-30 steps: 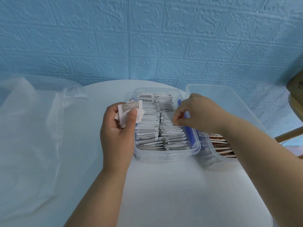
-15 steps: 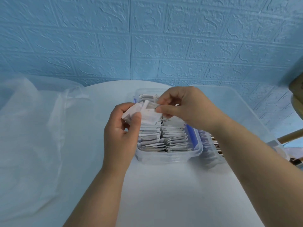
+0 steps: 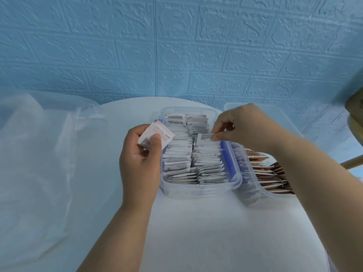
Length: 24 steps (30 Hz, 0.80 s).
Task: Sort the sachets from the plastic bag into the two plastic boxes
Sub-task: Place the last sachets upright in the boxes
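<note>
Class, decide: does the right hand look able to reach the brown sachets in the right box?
Probably yes: the right box lies open beside the right hand, its brown sachets uncovered, though that hand pinches a white sachet.

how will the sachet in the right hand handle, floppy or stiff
Probably light: the right hand holds the sachet by a fingertip pinch at one corner. Likely fairly stiff: it looks flat, not drooping. Thin, so probably slots edgewise into the box.
</note>
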{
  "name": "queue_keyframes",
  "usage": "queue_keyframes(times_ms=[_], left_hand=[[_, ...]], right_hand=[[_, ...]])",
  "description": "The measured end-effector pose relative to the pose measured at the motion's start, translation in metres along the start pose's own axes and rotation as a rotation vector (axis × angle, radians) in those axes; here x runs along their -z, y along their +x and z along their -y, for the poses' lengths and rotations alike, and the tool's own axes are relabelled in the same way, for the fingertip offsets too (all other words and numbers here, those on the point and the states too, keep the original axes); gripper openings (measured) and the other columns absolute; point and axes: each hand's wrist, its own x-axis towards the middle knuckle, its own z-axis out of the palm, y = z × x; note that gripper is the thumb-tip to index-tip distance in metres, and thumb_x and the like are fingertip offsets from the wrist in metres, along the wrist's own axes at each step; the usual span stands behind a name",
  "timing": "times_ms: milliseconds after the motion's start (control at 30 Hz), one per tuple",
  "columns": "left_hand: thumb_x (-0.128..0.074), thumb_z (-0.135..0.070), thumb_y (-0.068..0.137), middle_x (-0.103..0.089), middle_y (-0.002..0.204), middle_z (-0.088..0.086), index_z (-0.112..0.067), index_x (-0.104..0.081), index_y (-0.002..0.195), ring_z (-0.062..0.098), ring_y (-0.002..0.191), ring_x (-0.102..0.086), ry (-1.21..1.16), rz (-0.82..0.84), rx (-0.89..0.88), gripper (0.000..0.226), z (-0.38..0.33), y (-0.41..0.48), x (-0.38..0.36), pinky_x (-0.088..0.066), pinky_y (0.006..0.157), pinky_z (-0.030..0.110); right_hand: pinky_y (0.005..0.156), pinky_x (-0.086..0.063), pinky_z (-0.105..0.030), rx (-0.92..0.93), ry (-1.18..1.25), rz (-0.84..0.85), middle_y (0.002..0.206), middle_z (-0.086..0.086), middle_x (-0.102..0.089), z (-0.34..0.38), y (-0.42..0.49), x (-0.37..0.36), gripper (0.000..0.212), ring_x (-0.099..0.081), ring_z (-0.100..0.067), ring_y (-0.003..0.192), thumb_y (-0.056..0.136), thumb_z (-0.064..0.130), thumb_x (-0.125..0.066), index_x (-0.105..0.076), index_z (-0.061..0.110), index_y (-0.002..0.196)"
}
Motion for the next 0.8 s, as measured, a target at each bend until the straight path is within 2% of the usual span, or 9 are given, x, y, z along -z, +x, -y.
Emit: queue_keyframes(times_ms=[67,300,400,500,600,700,800], left_hand=[[-0.053,-0.027,0.080,-0.060,0.083,-0.036,-0.039,-0.053,0.088,-0.010,0.078,-0.058,0.003,0.001,-0.003,0.014,0.000,0.000,0.000,-0.039,0.065,0.003],[-0.053,-0.028,0.080,-0.060,0.083,-0.037,-0.039,-0.052,0.087,-0.011,0.078,-0.057,0.016,0.005,0.004,0.013,0.000,0.000,0.000,-0.040,0.066,0.004],[-0.053,-0.028,0.080,-0.060,0.084,-0.036,-0.039,-0.053,0.087,-0.010,0.079,-0.058,0.015,0.002,0.015,0.013,0.000,0.000,0.001,-0.041,0.067,0.005],[-0.054,-0.027,0.081,-0.060,0.084,-0.036,-0.040,-0.052,0.087,-0.010,0.079,-0.058,0.021,0.006,0.013,0.014,0.001,0.000,0.000,-0.041,0.067,0.005],[-0.057,-0.020,0.086,-0.061,0.082,-0.030,-0.039,-0.052,0.088,-0.011,0.079,-0.057,0.031,0.007,0.007,0.020,0.001,-0.001,0.001,-0.040,0.066,0.004],[-0.059,-0.015,0.088,-0.060,0.083,-0.026,-0.039,-0.051,0.088,-0.011,0.078,-0.058,0.040,0.000,0.008,0.024,-0.001,-0.001,0.001,-0.041,0.066,0.004],[-0.061,-0.015,0.087,-0.061,0.080,-0.022,-0.035,-0.048,0.085,-0.010,0.070,-0.058,0.038,-0.005,0.046,0.024,-0.004,-0.003,-0.001,-0.040,0.060,0.003]], right_hand=[[0.058,-0.033,-0.002,0.011,-0.029,0.038,0.057,0.022,-0.050,0.000,0.002,-0.006,0.007,-0.047,0.019,0.058,0.075,0.018,-0.076,-0.072,0.013,0.078],[0.061,-0.031,0.001,0.063,-0.081,0.080,0.067,0.026,-0.052,-0.004,0.005,-0.007,0.004,-0.045,0.023,0.065,0.081,0.019,-0.069,-0.070,0.022,0.084],[0.063,-0.031,0.000,0.077,-0.149,0.087,0.070,0.020,-0.058,-0.007,0.007,-0.010,0.005,-0.049,0.009,0.065,0.080,0.019,-0.070,-0.071,0.023,0.083],[0.066,-0.031,-0.003,0.069,-0.181,0.087,0.078,0.011,-0.066,-0.013,0.007,-0.012,0.006,-0.047,-0.001,0.072,0.079,0.020,-0.071,-0.072,0.024,0.083],[0.069,-0.035,-0.011,0.064,-0.153,0.066,0.074,0.016,-0.061,-0.013,0.008,-0.016,0.006,-0.042,-0.003,0.080,0.079,0.024,-0.071,-0.071,0.029,0.082],[0.077,-0.046,-0.035,0.057,-0.127,0.084,0.071,0.021,-0.058,-0.011,0.010,-0.019,0.007,-0.039,-0.003,0.079,0.079,0.026,-0.071,-0.070,0.033,0.082],[0.080,-0.045,-0.036,0.041,-0.121,0.112,0.072,0.020,-0.059,-0.012,0.011,-0.018,0.007,-0.041,0.000,0.075,0.080,0.025,-0.069,-0.071,0.030,0.083]])
